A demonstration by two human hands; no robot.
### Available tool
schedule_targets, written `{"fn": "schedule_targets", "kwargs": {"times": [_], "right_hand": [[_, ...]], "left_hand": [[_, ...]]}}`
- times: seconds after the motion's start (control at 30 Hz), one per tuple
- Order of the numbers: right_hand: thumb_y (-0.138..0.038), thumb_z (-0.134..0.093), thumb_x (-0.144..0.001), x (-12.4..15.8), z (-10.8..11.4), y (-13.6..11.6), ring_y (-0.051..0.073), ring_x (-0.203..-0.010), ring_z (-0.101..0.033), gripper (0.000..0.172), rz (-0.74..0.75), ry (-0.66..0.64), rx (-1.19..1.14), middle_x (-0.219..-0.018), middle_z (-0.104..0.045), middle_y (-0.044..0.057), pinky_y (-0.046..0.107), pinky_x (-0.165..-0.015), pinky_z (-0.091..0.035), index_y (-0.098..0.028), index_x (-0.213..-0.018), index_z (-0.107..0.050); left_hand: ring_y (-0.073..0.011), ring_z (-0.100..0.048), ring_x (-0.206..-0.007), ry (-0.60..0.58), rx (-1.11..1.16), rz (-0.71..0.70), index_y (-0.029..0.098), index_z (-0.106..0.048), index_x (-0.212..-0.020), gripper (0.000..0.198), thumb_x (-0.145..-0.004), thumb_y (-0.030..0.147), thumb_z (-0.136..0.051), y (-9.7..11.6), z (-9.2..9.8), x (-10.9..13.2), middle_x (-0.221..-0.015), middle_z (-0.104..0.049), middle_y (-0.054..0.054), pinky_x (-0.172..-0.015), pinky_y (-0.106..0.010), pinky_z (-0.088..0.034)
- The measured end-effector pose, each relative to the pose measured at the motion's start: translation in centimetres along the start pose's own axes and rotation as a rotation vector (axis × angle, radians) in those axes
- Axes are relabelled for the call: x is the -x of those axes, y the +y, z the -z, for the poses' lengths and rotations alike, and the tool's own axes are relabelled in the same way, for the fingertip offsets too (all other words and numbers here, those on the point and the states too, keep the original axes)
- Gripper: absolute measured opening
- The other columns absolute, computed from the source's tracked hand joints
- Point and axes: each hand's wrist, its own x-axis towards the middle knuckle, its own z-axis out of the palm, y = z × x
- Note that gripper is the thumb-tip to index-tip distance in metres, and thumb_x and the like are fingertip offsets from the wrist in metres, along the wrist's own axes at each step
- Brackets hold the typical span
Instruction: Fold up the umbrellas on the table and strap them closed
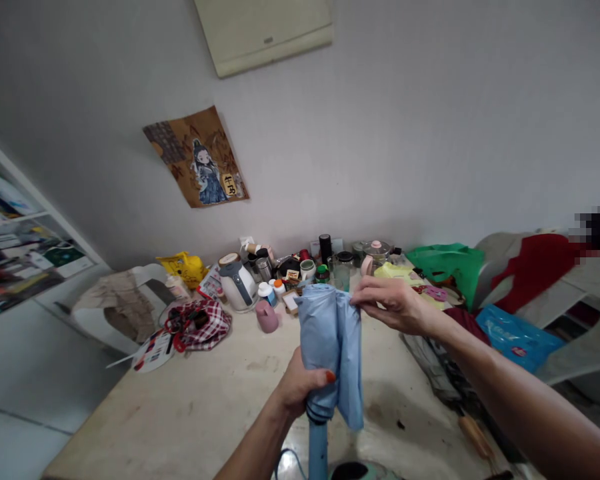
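1. Umbrella (320, 343), blue, canopy furled with one loose fold; held above the worktop (220, 407), handle (318, 453) lowermost.
2. Left hand (300, 387): fingers clamped around the lower canopy.
3. Right hand (390, 301): fingers pinching the fold's upper edge.

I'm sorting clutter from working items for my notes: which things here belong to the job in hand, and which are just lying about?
In use:
blue umbrella
left hand, gripping it
right hand, pinching its fabric

Lying about:
kettle
pink cup
checked cloth
yellow bag
green bag
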Motion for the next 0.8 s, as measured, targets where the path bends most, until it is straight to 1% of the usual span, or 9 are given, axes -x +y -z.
{"fn": "schedule_targets", "kwargs": {"times": [0.1,0.17,0.3,0.37,0.47,0.57,0.63,0.77,0.8], "right_hand": [[-0.033,-0.056,-0.090,-0.2,0.3,0.6,0.017,-0.074,-0.066,0.023,-0.035,0.021,-0.077,-0.081,-0.071,0.008,0.028,-0.069,-0.051,-0.022,-0.086,-0.075],[-0.033,-0.057,-0.089,-0.2,0.3,1.2,0.017,-0.073,-0.065,0.022,-0.076,0.033,-0.116,-0.079,-0.071,0.007,0.029,-0.069,-0.051,-0.021,-0.083,-0.075],[-0.032,-0.058,-0.086,0.0,-0.1,2.2,0.011,-0.055,-0.054,0.020,-0.214,0.213,-0.270,-0.069,-0.064,0.003,0.024,-0.053,-0.043,-0.019,-0.076,-0.069],[-0.033,-0.060,-0.085,0.2,-0.4,2.1,0.010,-0.054,-0.051,0.017,-0.251,0.284,-0.298,-0.072,-0.063,0.002,0.023,-0.050,-0.041,-0.018,-0.080,-0.067],[-0.033,-0.069,-0.079,0.6,-1.2,1.0,0.009,-0.055,-0.049,0.018,-0.234,0.226,-0.164,-0.072,-0.061,0.001,0.022,-0.050,-0.039,-0.018,-0.088,-0.064],[-0.026,-0.066,-0.079,0.6,-1.6,-0.1,0.009,-0.057,-0.047,0.009,-0.133,0.161,0.044,-0.067,-0.058,0.000,0.022,-0.054,-0.038,-0.018,-0.077,-0.062],[-0.023,-0.059,-0.084,0.4,-1.3,-0.3,0.010,-0.059,-0.050,0.013,-0.109,0.156,0.076,-0.067,-0.059,0.001,0.023,-0.057,-0.039,-0.018,-0.072,-0.061],[-0.033,-0.058,-0.086,0.4,-0.5,0.0,0.011,-0.056,-0.048,0.022,-0.263,0.257,-0.048,-0.062,-0.058,0.001,0.024,-0.052,-0.037,-0.017,-0.071,-0.061],[-0.036,-0.059,-0.085,0.5,-0.5,0.0,0.011,-0.055,-0.047,0.024,-0.307,0.257,-0.073,-0.061,-0.057,0.001,0.024,-0.052,-0.036,-0.017,-0.070,-0.061]], "left_hand": [[-0.0172,-0.061,-0.070,0.024,0.009,0.004,0.012,-0.068,-0.101,0.077,-0.037,0.045,-0.094,-0.1,-0.1,-0.1,-0.084,-0.068,-0.009,-0.062,-0.028,-0.049],[-0.0171,-0.061,-0.071,0.040,0.020,0.003,0.014,-0.069,-0.101,0.078,-0.034,0.044,-0.094,-0.1,-0.2,-0.2,-0.086,-0.069,-0.008,-0.063,-0.028,-0.050],[-0.0185,-0.063,-0.075,0.009,0.023,0.013,0.013,-0.069,-0.104,0.080,-0.035,0.046,-0.093,-0.1,-0.3,-0.2,-0.092,-0.071,-0.011,-0.070,-0.031,-0.051],[-0.0191,-0.064,-0.076,0.002,0.028,0.013,0.013,-0.069,-0.106,0.081,-0.036,0.046,-0.093,-0.2,-0.2,-0.3,-0.093,-0.071,-0.011,-0.071,-0.031,-0.052],[-0.0210,-0.065,-0.080,-0.013,0.030,-0.011,0.013,-0.068,-0.109,0.079,-0.042,0.043,-0.093,-0.2,-0.2,-0.4,-0.098,-0.071,-0.012,-0.074,-0.033,-0.053],[-0.0213,-0.065,-0.081,-0.014,0.014,-0.008,0.012,-0.068,-0.109,0.075,-0.045,0.041,-0.092,-0.2,-0.3,-0.6,-0.096,-0.071,-0.012,-0.074,-0.033,-0.053],[-0.0213,-0.065,-0.080,0.008,0.015,0.007,0.011,-0.068,-0.107,0.076,-0.042,0.041,-0.093,-0.1,-0.4,-0.6,-0.094,-0.071,-0.011,-0.073,-0.033,-0.053],[-0.0225,-0.066,-0.081,0.021,0.023,0.002,0.011,-0.068,-0.107,0.077,-0.041,0.042,-0.093,-0.1,-0.4,-0.7,-0.097,-0.071,-0.013,-0.074,-0.034,-0.053],[-0.0226,-0.066,-0.081,0.021,0.022,-0.004,0.010,-0.067,-0.108,0.078,-0.042,0.041,-0.093,-0.1,-0.3,-0.6,-0.098,-0.071,-0.013,-0.073,-0.033,-0.053]]}}
